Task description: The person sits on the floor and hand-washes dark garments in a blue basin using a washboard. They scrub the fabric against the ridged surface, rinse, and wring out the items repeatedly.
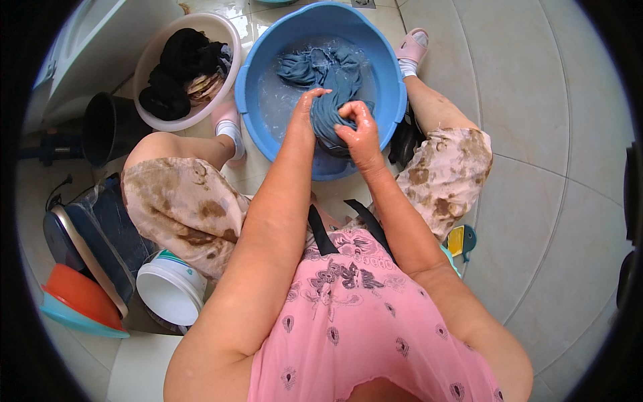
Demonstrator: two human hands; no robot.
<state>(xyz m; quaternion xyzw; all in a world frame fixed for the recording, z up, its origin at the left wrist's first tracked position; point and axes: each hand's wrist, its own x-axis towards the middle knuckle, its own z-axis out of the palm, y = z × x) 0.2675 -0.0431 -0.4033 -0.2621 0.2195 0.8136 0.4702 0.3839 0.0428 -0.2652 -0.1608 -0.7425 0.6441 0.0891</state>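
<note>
A wet blue-grey cloth garment [337, 83] lies bunched in a large blue plastic basin [261, 35] with cloudy, sudsy water. My left hand [307, 108] is at the near left side of the bunched cloth, its fingers partly hidden behind a fold. Wet and curled, my right hand [362, 131] grips the cloth's near right side between thumb and fingers. The raised part of the cloth sits between both hands, and the far part rests in the water.
Left of the basin stands a pale pink tub [231, 40] of black and tan clothes [183, 55]. A black bucket [113, 128], a white bucket [171, 294] and stacked orange and turquoise basins [83, 296] are at left. A yellow-and-teal object [459, 242] lies on the tiled floor [527, 100].
</note>
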